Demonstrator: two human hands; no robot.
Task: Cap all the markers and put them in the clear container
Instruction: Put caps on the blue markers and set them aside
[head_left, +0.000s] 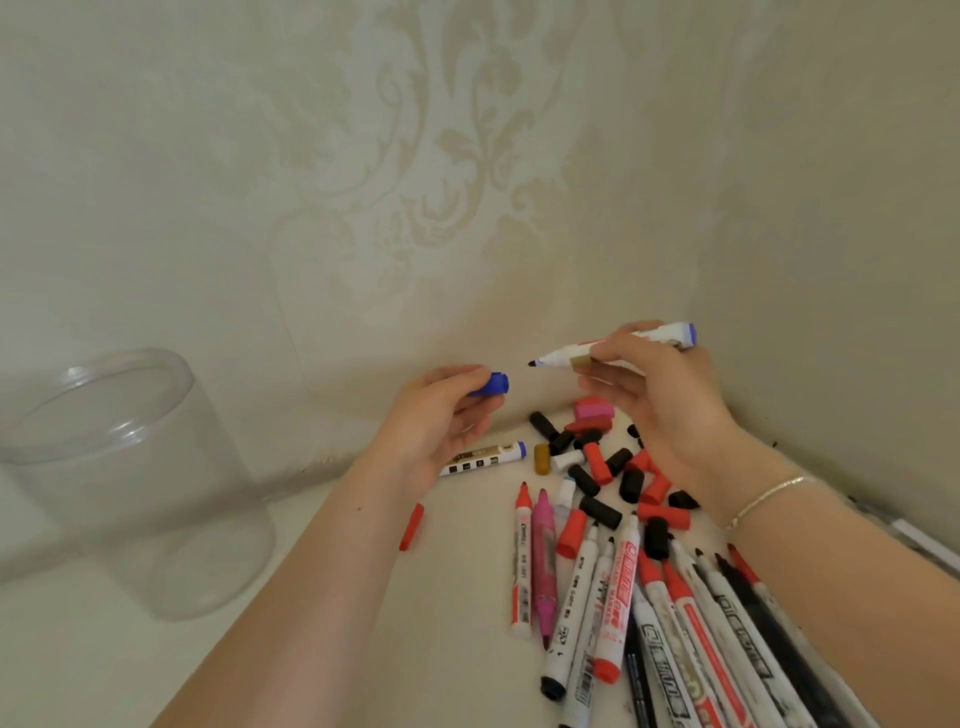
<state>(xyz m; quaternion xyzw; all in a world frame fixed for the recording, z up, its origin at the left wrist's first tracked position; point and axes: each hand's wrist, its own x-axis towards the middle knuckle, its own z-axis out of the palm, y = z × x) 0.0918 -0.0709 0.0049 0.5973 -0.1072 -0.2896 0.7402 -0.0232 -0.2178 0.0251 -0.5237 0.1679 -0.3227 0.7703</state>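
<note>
Both bare forearms reach forward, hands raised and facing each other, slightly apart. The left hand (436, 415) pinches a blue cap (491, 385); the right hand (660, 395), a bracelet at its wrist, grips an uncapped marker (618, 347).

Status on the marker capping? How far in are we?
Early. Done: nothing visible; the clear container looks empty. In hand: the left hand holds a blue cap, the right hand holds an uncapped blue marker, tip facing the cap, not yet joined. Left: the pile of uncapped markers and the loose caps on the table.
</note>
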